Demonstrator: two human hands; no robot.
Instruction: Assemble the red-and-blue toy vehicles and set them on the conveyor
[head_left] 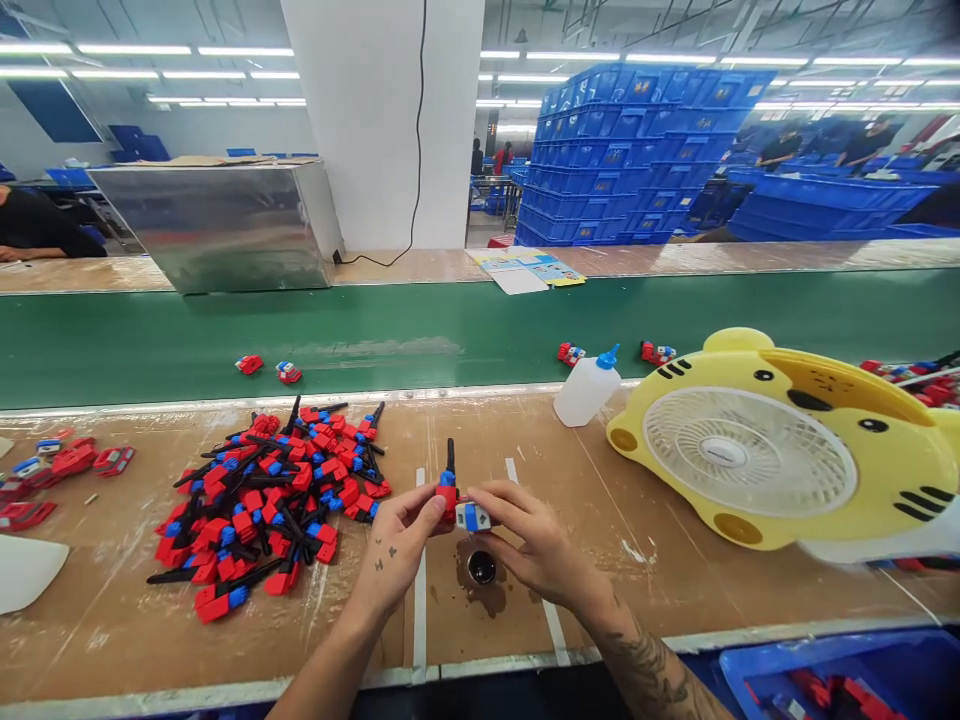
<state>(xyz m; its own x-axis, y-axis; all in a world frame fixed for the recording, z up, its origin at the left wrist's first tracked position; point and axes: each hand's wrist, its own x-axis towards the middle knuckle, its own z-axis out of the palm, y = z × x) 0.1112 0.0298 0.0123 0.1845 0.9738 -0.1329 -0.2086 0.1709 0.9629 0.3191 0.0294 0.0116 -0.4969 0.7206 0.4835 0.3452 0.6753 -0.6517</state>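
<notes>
By the left hand (405, 540), a toy part (447, 492) of red, blue and black is held between the thumb and the fingers, with its black rod pointed upward. By the right hand (529, 530), a white and blue block (473, 517) is pinched, just beside the red part — whether the two are touching cannot be told. Both hands are clamped on their pieces, and these are held above the table (600, 600).

Below the pieces, a small cup (481, 568) with dark content is seen between the wrists, and the table surface is wet around it. It is placed between two strips of pale tape (420, 610).

To the left, a large pile (277, 500) of similar red, blue and black parts is spread on the table. Farther left, some red pieces (75, 458) are seen near the edge of the view. On the right side, a white bottle (586, 390) with a blue cap is stood, and near it a yellow fan (750, 450) with an animal face is placed.

Behind the table, a few small toy pieces (289, 372) are carried by a green belt (405, 335) — and beyond it, blue crates (622, 150) are stacked high.
</notes>
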